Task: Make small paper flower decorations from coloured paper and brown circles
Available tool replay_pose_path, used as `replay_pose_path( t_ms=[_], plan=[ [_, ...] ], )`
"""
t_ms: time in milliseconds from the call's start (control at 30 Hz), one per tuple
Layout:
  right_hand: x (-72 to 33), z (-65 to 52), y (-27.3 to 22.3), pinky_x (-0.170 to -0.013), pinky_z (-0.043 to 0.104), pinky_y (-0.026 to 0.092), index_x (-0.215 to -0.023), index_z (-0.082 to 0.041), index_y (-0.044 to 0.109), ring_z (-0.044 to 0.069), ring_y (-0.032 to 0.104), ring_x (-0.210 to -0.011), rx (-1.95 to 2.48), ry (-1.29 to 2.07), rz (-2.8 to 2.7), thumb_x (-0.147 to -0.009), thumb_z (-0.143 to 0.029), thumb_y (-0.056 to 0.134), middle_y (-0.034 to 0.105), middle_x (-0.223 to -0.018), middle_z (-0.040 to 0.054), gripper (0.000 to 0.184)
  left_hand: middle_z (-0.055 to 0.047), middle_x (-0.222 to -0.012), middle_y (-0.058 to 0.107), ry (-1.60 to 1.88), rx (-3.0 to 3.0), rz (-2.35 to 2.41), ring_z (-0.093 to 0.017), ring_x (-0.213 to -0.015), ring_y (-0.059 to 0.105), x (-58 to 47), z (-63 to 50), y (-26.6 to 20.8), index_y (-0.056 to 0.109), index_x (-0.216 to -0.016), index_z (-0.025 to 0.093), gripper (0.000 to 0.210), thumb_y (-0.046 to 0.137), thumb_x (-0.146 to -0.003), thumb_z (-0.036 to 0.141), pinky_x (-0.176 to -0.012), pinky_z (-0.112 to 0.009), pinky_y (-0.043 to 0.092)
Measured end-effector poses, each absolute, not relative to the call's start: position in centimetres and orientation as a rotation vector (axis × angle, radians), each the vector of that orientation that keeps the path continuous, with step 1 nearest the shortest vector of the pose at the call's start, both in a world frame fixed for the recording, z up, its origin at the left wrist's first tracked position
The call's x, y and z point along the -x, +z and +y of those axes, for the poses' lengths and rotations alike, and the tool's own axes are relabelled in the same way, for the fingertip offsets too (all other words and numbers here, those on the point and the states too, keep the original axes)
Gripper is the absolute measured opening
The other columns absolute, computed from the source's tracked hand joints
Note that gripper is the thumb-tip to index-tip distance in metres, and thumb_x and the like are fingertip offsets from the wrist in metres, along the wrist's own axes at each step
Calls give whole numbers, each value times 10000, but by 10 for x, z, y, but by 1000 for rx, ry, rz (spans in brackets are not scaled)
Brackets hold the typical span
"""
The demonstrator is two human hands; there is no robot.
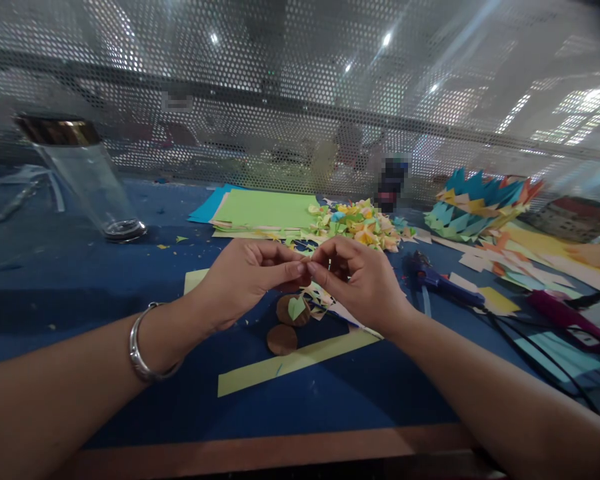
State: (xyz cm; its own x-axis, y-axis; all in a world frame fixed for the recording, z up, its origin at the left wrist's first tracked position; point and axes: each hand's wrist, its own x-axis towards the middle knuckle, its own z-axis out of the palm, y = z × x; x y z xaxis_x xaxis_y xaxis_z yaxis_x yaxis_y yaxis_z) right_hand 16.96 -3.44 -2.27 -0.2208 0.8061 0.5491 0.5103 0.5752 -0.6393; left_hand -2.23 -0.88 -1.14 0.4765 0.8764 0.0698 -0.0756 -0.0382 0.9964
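Note:
My left hand (250, 270) and my right hand (360, 277) meet fingertip to fingertip above the middle of the blue table. Both are closed in a pinch around a tiny pale piece of paper (309, 257), mostly hidden by the fingers. Under them lie two brown round discs, a nearer disc (282, 340) and a farther disc (283, 308). A green heart-shaped paper cutout (297, 307) rests on the farther one. Nearer to me, a long yellow-green paper strip (295, 362) lies at a slant. Small paper scraps (321, 300) are partly covered by my right hand.
Behind my hands are a stack of coloured paper (273, 208) and a pile of small paper flowers (365, 223). A glass bottle (90, 177) stands left. At right are a blue glue gun (447, 285), a magenta tool (567, 320), cords, and zigzag-cut paper (475, 200). Perforated metal (280, 120) closes off the back.

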Motion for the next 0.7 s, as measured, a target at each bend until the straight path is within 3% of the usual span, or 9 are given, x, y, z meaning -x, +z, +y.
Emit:
replay_pose_path(
  t_ms=[233, 467, 700],
  plan=[
    [-171, -35, -20, -472, 210, 398, -962, -185, 614, 53, 460, -527, 1066, 390, -1905, -880, -285, 646, 562, -758, -29, 133, -37, -778, 743, 857, -1505, 786, -148, -775, 712, 23, -8, -10, 750, -808, 166, 129, 758, -779, 291, -776, -268, 577],
    [-170, -38, -17, -485, 213, 401, -891, -181, 606, 61, 474, -543, 1045, 459, -1959, -891, -242, 618, 570, -744, -25, 62, -34, -748, 709, 807, -1537, 826, -138, -739, 674, 23, -9, -9, 723, -796, 153, 132, 731, -788, 285, -728, -255, 541],
    [-172, -35, -20, -482, 220, 385, -911, -188, 608, 66, 478, -539, 1075, 580, -1878, -906, -337, 624, 587, -740, -16, 150, -41, -773, 703, 730, -1536, 800, -149, -755, 661, 23, -7, -11, 727, -822, 157, 181, 751, -776, 330, -701, -264, 519]
  ],
)
